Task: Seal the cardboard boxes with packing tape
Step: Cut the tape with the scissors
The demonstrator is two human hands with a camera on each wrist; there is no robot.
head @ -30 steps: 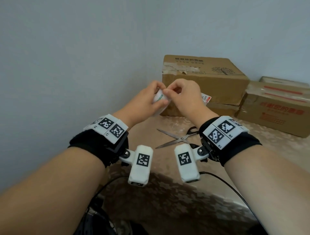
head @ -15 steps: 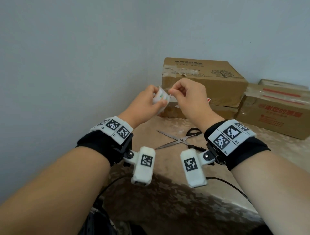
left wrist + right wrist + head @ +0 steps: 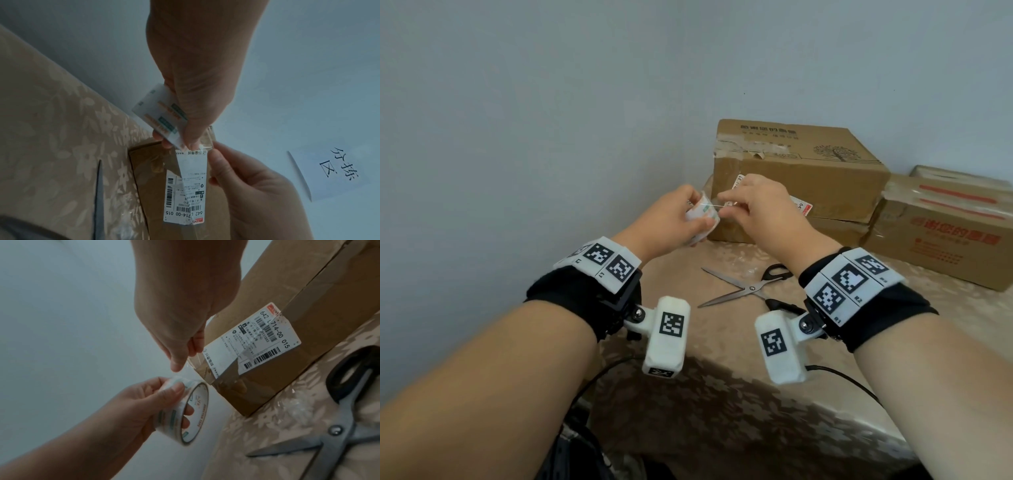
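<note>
My left hand [image 3: 681, 219] grips a roll of clear packing tape [image 3: 702, 219] [image 3: 185, 412] [image 3: 162, 116], fingers through its core, held in the air over the table. My right hand [image 3: 753, 209] pinches the loose end of the tape [image 3: 194, 361] [image 3: 203, 141] and holds a short clear strip away from the roll. Just behind the hands stands a cardboard box [image 3: 801, 168] with a white shipping label [image 3: 251, 340] [image 3: 185, 186] on its near side, resting on a flatter box [image 3: 835, 231].
Open scissors [image 3: 746, 286] [image 3: 345, 410] lie on the patterned beige tablecloth [image 3: 722, 349] below my hands. Another cardboard box with red print [image 3: 948, 233] sits at the right. A grey wall [image 3: 551, 120] runs close on the left and behind, with a paper sign [image 3: 333, 168] on it.
Both hands have drifted slightly lower and to the right. The right hand has pulled the tape end away from the roll, so a short strip now spans between the hands.
</note>
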